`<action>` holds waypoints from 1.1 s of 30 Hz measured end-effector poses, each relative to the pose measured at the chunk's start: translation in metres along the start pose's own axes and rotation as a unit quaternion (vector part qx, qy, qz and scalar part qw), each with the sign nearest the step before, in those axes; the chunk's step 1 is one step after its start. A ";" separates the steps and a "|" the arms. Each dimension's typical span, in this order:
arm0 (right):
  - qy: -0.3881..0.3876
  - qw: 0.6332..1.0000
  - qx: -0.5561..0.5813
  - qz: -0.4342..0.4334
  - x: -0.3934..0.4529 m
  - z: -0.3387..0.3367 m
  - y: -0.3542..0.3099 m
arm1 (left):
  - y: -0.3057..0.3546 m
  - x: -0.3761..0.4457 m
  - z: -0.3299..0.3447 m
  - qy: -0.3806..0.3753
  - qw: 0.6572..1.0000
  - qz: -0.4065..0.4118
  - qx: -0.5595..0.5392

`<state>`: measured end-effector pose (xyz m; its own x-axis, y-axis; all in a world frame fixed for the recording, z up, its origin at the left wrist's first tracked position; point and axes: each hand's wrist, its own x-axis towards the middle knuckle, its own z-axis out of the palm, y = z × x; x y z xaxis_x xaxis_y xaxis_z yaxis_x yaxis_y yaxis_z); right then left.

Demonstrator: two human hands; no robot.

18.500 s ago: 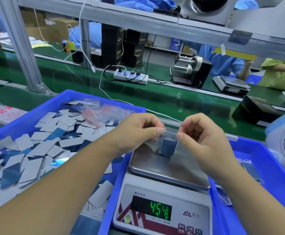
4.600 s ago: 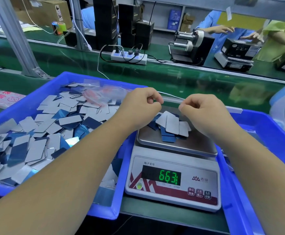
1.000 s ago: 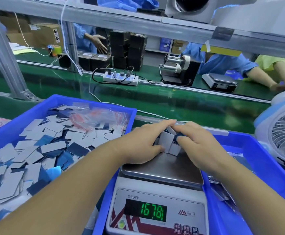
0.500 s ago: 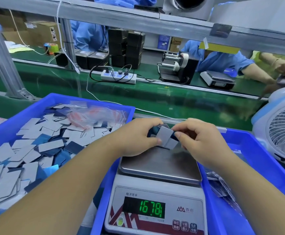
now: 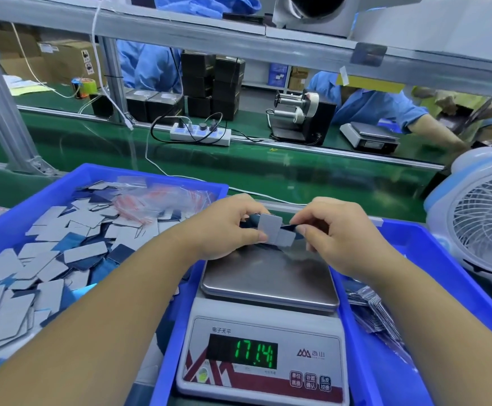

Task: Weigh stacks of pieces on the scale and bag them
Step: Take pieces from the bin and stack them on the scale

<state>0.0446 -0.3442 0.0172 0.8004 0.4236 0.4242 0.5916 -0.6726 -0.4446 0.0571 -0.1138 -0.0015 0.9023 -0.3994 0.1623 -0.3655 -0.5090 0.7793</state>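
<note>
Benches point(image 5: 297, 174) covered in green matting run across the far side, under a grey metal frame point(image 5: 180, 33), with other workers in blue sleeves beyond. Nearer, a big blue bin point(image 5: 19, 200) on the left holds a loose heap of grey and blue pieces point(image 5: 63, 244) and some clear bags with red print point(image 5: 165, 200). A second blue tray point(image 5: 432, 259) on the right holds filled bags point(image 5: 376, 312), and a white fan point(image 5: 485, 218) stands at its far right.

Between the bins sits the scale point(image 5: 264, 356), its steel pan point(image 5: 268, 276) bare in front, the display lit green.

Over the far edge of the pan, the left hand point(image 5: 227, 230) and right hand point(image 5: 338, 238) pinch a small stack point(image 5: 271, 230) of pieces between thumbs and fingers from both sides. The stack is fanned, not squared; whether its lower edge rests on the pan is hard to tell.

Risk, as I judge it: the uneven pieces could slide out of the pinch and scatter onto the pan or into a bin, spoiling the weighed count. Pressing on the pan would also falsify the reading. A fanned stack would likely snag at a bag mouth.
</note>
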 end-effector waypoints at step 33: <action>-0.046 0.953 0.242 0.175 0.002 0.026 -0.017 | 0.000 0.002 0.012 -0.017 0.994 0.000 0.112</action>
<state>0.0387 -0.3165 0.0046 0.9488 0.2909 0.1227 0.2449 -0.4330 -0.8675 0.0556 -0.1237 -0.0081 0.8949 -0.4241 0.1389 -0.4116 -0.6641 0.6241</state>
